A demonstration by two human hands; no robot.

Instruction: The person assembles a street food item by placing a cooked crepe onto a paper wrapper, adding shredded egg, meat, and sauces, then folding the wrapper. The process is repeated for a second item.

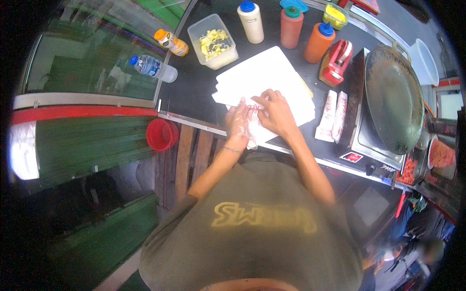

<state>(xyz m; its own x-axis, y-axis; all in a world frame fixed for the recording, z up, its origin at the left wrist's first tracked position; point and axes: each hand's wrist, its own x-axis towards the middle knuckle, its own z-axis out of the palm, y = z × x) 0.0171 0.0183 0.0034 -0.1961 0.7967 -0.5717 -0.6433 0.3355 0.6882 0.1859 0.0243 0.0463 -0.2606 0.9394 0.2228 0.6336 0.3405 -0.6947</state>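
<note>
A white paper wrapper with red print (253, 118) is between my two hands, above a stack of white paper sheets (264, 68) on the black counter. My left hand (237, 125), in a clear plastic glove, is closed on the wrapper's left side. From the right, my bare right hand (276, 114) pinches the wrapper near its upper end. What the wrapper contains is hidden. Two slim paper-wrapped rolls (326, 116) with red print lie right of the sheets, below a red tape dispenser (335, 64).
A tub of yellow pieces (213, 43), sauce bottles (290, 29), a water bottle (153, 68) and an orange-capped bottle (171, 42) line the far side. At right, a large round pan (394, 99) sits on a stove. A red bucket (162, 135) is beyond the counter's left edge.
</note>
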